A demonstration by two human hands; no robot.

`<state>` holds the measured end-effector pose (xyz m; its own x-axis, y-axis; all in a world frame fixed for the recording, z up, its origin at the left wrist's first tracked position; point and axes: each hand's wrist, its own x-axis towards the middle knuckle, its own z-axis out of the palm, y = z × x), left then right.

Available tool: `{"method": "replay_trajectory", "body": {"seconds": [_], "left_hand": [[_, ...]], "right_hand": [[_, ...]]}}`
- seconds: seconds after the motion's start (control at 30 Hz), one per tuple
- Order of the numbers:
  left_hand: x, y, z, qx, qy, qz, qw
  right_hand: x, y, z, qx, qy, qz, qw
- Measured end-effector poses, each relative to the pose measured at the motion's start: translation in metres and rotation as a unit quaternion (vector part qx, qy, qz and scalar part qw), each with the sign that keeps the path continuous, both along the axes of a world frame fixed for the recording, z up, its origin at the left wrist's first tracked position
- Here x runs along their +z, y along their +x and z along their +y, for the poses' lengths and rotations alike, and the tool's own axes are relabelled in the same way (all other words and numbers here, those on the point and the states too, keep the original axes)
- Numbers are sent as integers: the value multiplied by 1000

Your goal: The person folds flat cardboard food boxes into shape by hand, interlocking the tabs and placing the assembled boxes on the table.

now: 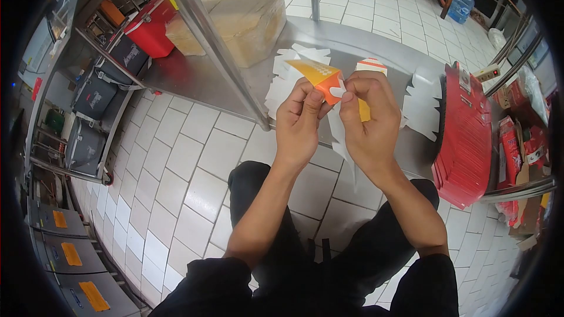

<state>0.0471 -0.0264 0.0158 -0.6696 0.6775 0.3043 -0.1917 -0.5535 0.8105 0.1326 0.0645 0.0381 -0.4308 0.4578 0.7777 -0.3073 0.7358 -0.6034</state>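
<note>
Head view: the steel table (200, 82) is spanning eleven to two o'clock, and the red card stack (464, 135) is lying at three. At two, the right hand (376, 120) is pinching nearly shut at a white tab; at one, the left hand (298, 126) is gripping the orange-yellow card piece (320, 76), light pressure probably best sparing its creases.
</note>
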Motion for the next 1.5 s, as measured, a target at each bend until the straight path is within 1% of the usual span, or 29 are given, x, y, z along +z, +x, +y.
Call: {"method": "replay_trajectory", "body": {"seconds": [0.2,0.23,0.27,0.3,0.37,0.43,0.5,0.57,0.63,0.7,0.77,0.8,0.83,0.87,0.9,0.97,1.03,1.07,1.1,1.13,1.17,1.2,1.23,1.27,1.3,1.33,1.37,1.43,1.5], "left_hand": [[-5,-1,1,6,0,5,1000],[0,3,5,49,6,-19,999],[3,5,6,91,11,-43,995],[-3,2,6,92,11,-44,995],[-20,-7,4,72,10,27,997],[-11,-2,3,80,2,-8,997],[-3,0,4,89,-5,-44,995],[1,-4,4,165,-25,-52,985],[-5,-13,-1,172,-17,-34,984],[-11,-23,-5,183,-6,-18,983],[-13,-30,-9,155,8,39,987],[-12,-34,-13,155,9,38,987],[-11,-37,-17,92,69,16,993],[-10,-39,-19,28,129,-6,991],[-7,-39,-20,29,130,-7,991],[2,-37,-20,136,81,-14,987],[1,-37,-16,174,47,-29,983],[-6,-39,-12,306,0,27,952],[-9,-39,-10,431,-47,83,897],[-10,-38,-9,428,-48,85,898],[-10,-36,-9,510,-53,222,829],[-10,-33,-9,575,-54,353,736],[-3,-25,-9,574,-52,353,737],[8,-12,-9,463,-55,444,766],[13,-4,-8,343,-57,524,778],[11,-1,-4,344,-57,520,780],[7,1,-1,362,-47,480,798],[3,1,2,379,-38,439,814],[2,-4,2,311,65,284,905]], "right_hand": [[4,0,1,34,-18,-20,999],[6,2,2,35,-18,-21,999],[10,4,2,37,25,-51,998],[11,5,3,38,68,-81,994],[3,4,-2,27,66,-83,994],[-5,1,-10,12,64,-84,994],[-9,-4,-18,-75,167,-146,972],[-11,-3,-15,-42,183,-150,971],[-8,0,-11,-8,199,-156,968],[6,2,-1,-80,107,-91,987],[14,-3,18,-99,72,-25,992],[13,-1,22,-100,73,-25,992],[12,0,26,-18,-61,-61,996],[11,2,30,65,-193,-96,974],[13,5,34,64,-192,-97,974],[18,12,40,180,-319,-209,907],[17,12,31,193,-348,-189,898],[16,9,27,199,-364,-177,893],[14,6,22,206,-379,-165,887],[7,1,20,179,-429,-102,879],[2,-1,17,151,-478,-39,864],[1,-1,16,148,-480,-37,864],[1,-1,16,169,-506,-9,846],[1,0,16,188,-530,19,827],[2,1,16,186,-528,18,828],[4,2,15,247,-531,29,810],[6,3,13,308,-533,40,787],[13,2,8,320,-507,40,799],[13,3,8,333,-480,48,810]]}}
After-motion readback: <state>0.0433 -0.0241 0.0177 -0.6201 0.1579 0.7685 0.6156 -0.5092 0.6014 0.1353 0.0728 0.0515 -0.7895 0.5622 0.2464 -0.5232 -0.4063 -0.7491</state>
